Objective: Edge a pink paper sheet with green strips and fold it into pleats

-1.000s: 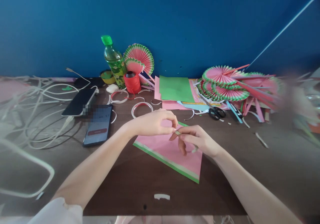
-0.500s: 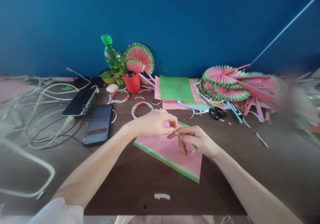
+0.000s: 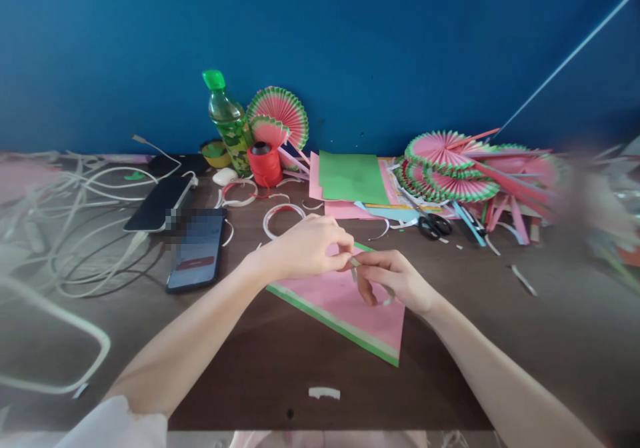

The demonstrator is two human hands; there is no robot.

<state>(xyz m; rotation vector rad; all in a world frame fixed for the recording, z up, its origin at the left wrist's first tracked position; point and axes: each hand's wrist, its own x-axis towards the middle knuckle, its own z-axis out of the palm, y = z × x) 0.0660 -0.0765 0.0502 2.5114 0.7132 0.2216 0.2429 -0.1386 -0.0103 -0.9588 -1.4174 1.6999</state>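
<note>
A pink paper sheet [image 3: 345,308] with a green and white edge lies on the dark wooden table [image 3: 450,368] in front of me. Both hands hover over its far corner. My left hand [image 3: 310,248] is closed in a pinch on a small pale strip [image 3: 354,262] at that corner. My right hand [image 3: 393,278] pinches the same strip from the other side, fingers curled, and a bit of the strip shows below its palm. The fingertips of both hands meet.
Two phones [image 3: 197,248] and white cables [image 3: 60,235] lie at the left. At the back stand a green bottle [image 3: 227,121], a red ribbon spool [image 3: 264,165], paper fans [image 3: 450,165], coloured sheets [image 3: 350,178] and scissors [image 3: 433,225]. A white scrap [image 3: 324,393] lies near the front edge.
The hands stay at the paper's corner; the left hand has closed a little tighter toward the right hand. Nothing else has moved.
</note>
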